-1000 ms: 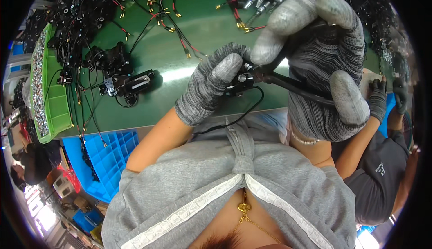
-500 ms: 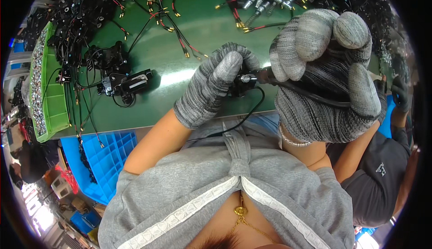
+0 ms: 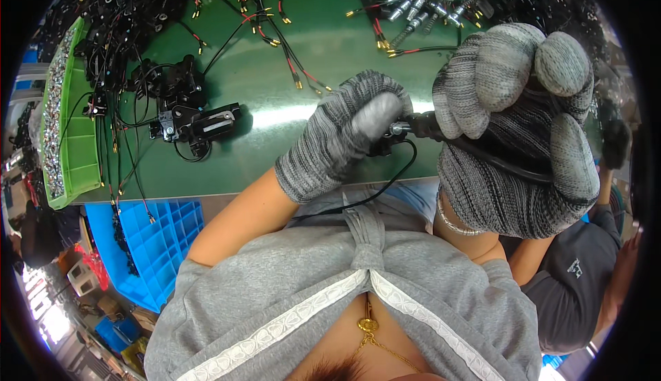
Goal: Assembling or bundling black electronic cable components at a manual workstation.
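Observation:
My left hand (image 3: 351, 129), in a grey striped knit glove, is closed around a small black part (image 3: 387, 147) with a thin black cable trailing from it. The glove hides most of that part, and the thumb is smeared by motion. In the same kind of glove, my right hand (image 3: 513, 133) is raised closer to the camera, fingers curled round a black tool (image 3: 430, 126) that looks like a screwdriver. Its body is mostly hidden in the palm. The metal piece (image 3: 399, 128) at its narrow end meets the part beside my left thumb.
Black clamp-like assemblies (image 3: 213, 122) with cables lie left on the green table (image 3: 275, 160), beside a green bin (image 3: 79, 153) of small metal pieces. Wires with gold connectors and silver cylinders (image 3: 416, 5) lie at the back. A blue crate (image 3: 151, 243) stands below; a co-worker (image 3: 571, 284) is at right.
Both hands have shifted a little to the right together with the part and the tool. The whole view has also turned slightly. Both grips stay closed.

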Action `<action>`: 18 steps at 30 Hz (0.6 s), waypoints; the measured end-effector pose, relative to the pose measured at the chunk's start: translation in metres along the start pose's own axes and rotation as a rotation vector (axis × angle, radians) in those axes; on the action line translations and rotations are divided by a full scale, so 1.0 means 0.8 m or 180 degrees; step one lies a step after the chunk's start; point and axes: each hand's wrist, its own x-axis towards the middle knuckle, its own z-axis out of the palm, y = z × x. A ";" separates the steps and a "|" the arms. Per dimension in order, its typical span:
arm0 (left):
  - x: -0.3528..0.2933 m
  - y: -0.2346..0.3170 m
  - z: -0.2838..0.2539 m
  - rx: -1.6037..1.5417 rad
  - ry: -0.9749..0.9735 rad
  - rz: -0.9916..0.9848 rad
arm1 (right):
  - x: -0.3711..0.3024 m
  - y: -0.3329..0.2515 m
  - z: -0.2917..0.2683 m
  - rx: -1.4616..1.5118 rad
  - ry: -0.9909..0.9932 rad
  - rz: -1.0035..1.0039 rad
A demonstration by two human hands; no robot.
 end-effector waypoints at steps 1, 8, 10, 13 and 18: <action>0.017 -0.020 0.012 0.1288 -0.0374 0.1035 | -0.002 -0.023 -0.005 -0.0196 0.0138 0.0023; 0.001 0.068 0.011 -0.1194 0.0097 -0.0684 | 0.002 0.001 -0.004 0.0076 0.0158 0.0077; 0.003 0.071 0.014 -0.1145 0.0081 -0.0673 | 0.002 -0.003 -0.005 0.0045 0.0227 0.0068; 0.005 0.063 0.023 -0.1032 0.0245 -0.0302 | 0.002 -0.004 -0.008 0.0037 0.0071 0.0174; -0.007 0.054 0.015 -0.1019 0.0329 -0.0359 | 0.002 0.005 0.000 -0.0230 0.0011 0.0085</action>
